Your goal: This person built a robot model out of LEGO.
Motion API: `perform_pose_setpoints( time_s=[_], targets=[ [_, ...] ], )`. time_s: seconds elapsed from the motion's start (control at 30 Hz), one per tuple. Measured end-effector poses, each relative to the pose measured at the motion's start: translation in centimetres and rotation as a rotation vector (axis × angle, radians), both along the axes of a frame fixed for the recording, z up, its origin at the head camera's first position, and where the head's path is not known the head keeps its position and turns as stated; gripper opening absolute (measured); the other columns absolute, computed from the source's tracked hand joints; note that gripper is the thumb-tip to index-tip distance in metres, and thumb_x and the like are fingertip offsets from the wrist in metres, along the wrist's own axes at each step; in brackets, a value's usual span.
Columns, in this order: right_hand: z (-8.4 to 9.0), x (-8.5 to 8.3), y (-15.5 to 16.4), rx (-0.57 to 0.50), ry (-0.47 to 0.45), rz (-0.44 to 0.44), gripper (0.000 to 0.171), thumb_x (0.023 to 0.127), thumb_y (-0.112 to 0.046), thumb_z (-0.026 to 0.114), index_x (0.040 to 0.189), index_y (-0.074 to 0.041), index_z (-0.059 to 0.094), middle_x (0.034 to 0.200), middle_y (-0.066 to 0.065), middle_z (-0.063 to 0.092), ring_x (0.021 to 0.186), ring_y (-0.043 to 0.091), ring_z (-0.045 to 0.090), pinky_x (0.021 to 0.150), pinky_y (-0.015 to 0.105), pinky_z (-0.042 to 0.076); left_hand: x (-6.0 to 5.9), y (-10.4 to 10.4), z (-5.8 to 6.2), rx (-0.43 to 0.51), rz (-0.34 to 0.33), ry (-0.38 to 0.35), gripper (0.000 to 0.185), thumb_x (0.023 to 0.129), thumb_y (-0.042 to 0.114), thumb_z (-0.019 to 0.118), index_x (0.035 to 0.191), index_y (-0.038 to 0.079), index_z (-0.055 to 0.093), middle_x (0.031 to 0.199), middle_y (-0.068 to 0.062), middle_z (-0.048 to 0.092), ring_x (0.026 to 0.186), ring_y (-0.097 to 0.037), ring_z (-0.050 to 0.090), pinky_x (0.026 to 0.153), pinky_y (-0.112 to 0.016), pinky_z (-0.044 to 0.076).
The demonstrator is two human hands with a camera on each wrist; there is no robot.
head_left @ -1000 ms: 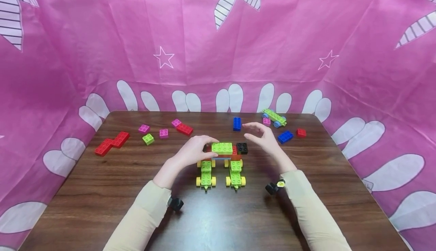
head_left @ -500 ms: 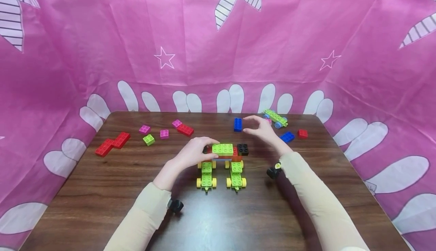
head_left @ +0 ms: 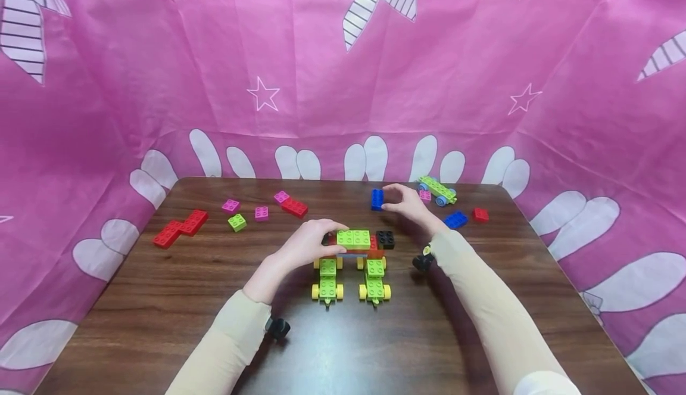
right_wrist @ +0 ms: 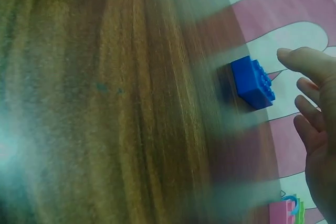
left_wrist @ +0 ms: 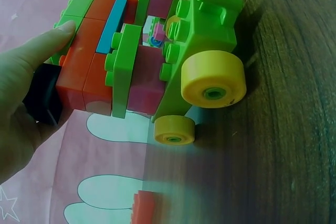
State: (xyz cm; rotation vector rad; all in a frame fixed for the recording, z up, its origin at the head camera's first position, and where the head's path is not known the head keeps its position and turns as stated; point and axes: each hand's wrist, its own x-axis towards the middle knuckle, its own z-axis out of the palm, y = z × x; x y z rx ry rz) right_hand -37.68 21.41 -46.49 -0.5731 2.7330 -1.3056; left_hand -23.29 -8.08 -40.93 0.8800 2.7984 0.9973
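The model [head_left: 354,240] appears to stand on its yellow wheels [left_wrist: 213,79], pinched at one end by the left hand [head_left: 312,242]: thumb along the near edge of its lime top, fingertips at the far edge. I'd guess it is light, stiff and smooth, its weak spots being the stacked joints, so its broad red middle looks the surest hold. Past those fingertips, at the other end, sits a black brick [head_left: 385,239].

The blue brick [head_left: 377,199] lies just ahead of the right hand [head_left: 405,202], whose thumb and fingers are spread and hold nothing. It, too, should be light and rigid; I'd take it by its plain sides, clear of the studs.

Just behind the right hand are a pink brick [head_left: 424,196] and a lime car [head_left: 437,190]; outside its wrist, a second blue brick [head_left: 455,220]. Well left of the left hand lie red bricks [head_left: 194,222].
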Motion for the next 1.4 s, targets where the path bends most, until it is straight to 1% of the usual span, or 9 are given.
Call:
perform_pose_setpoints(
  time_s=[0.13, 0.33, 0.5, 0.67, 0.83, 1.03, 1.23, 1.4],
  targets=[
    [-0.4, -0.6, -0.2, 0.003, -0.031, 0.008, 0.054, 0.087, -0.011, 0.073, 0.135, 0.001, 0.052, 0.138, 0.023, 0.054, 0.132, 0.038, 0.047, 0.112, 0.052, 0.036, 0.0, 0.1, -0.1, -0.002, 0.005, -0.016, 0.044, 0.085, 0.028, 0.076, 0.125, 0.013, 0.066, 0.125, -0.004, 0.067, 0.117, -0.021, 0.061, 0.102, -0.040, 0.050],
    [-0.6, -1.4, -0.5, 0.044, -0.070, 0.046, 0.063, 0.087, -0.013, 0.072, 0.142, 0.001, 0.045, 0.145, 0.024, 0.047, 0.135, 0.040, 0.044, 0.111, 0.053, 0.038, -0.1, 0.1, -0.2, 0.000, 0.001, 0.008, 0.043, 0.086, 0.028, 0.076, 0.125, 0.013, 0.067, 0.124, -0.004, 0.068, 0.116, -0.020, 0.062, 0.101, -0.039, 0.050],
    [-0.5, -1.8, -0.7, 0.068, -0.109, 0.049, 0.067, 0.088, -0.015, 0.071, 0.146, 0.000, 0.040, 0.149, 0.024, 0.043, 0.138, 0.041, 0.039, 0.113, 0.054, 0.034, -0.1, -0.1, -0.2, 0.006, 0.000, 0.007, 0.043, 0.086, 0.028, 0.076, 0.125, 0.014, 0.066, 0.123, -0.004, 0.068, 0.115, -0.019, 0.062, 0.100, -0.039, 0.050],
    [-0.6, -2.2, -1.0, 0.120, -0.106, 0.044, 0.066, 0.088, -0.016, 0.071, 0.145, -0.001, 0.042, 0.148, 0.024, 0.044, 0.138, 0.041, 0.040, 0.114, 0.055, 0.032, -0.2, -0.2, -0.3, 0.003, -0.006, 0.010, 0.044, 0.086, 0.029, 0.076, 0.126, 0.014, 0.066, 0.124, -0.004, 0.068, 0.116, -0.020, 0.062, 0.100, -0.039, 0.050],
    [-0.8, -2.5, -1.2, 0.176, -0.110, 0.033, 0.065, 0.089, -0.019, 0.070, 0.145, -0.002, 0.042, 0.146, 0.025, 0.045, 0.135, 0.042, 0.041, 0.114, 0.056, 0.031, -0.4, -0.2, -0.3, 0.004, -0.004, -0.014, 0.045, 0.086, 0.029, 0.075, 0.127, 0.013, 0.065, 0.125, -0.005, 0.067, 0.118, -0.023, 0.061, 0.101, -0.040, 0.049],
    [-1.1, -2.7, -1.3, 0.173, -0.127, 0.023, 0.062, 0.090, -0.018, 0.068, 0.144, -0.002, 0.042, 0.145, 0.026, 0.045, 0.134, 0.043, 0.042, 0.113, 0.057, 0.032, -0.3, -0.2, -0.1, 0.001, -0.003, -0.007, 0.044, 0.086, 0.029, 0.075, 0.127, 0.013, 0.066, 0.124, -0.005, 0.068, 0.117, -0.021, 0.062, 0.101, -0.040, 0.050],
    [-0.9, -2.4, -1.3, 0.157, -0.127, 0.016, 0.060, 0.089, -0.016, 0.068, 0.142, -0.001, 0.044, 0.143, 0.028, 0.046, 0.131, 0.044, 0.045, 0.111, 0.056, 0.036, -0.4, -0.2, -0.1, -0.001, -0.003, -0.005, 0.045, 0.086, 0.028, 0.076, 0.127, 0.013, 0.065, 0.124, -0.005, 0.067, 0.116, -0.020, 0.062, 0.101, -0.039, 0.050],
    [-1.1, -2.3, -1.1, 0.127, -0.138, 0.009, 0.060, 0.090, -0.015, 0.069, 0.142, -0.002, 0.044, 0.144, 0.027, 0.046, 0.133, 0.044, 0.044, 0.111, 0.055, 0.036, -0.5, -0.1, -0.1, -0.001, 0.001, -0.014, 0.045, 0.086, 0.029, 0.076, 0.127, 0.014, 0.065, 0.125, -0.004, 0.067, 0.116, -0.020, 0.062, 0.101, -0.039, 0.050]
  ],
)
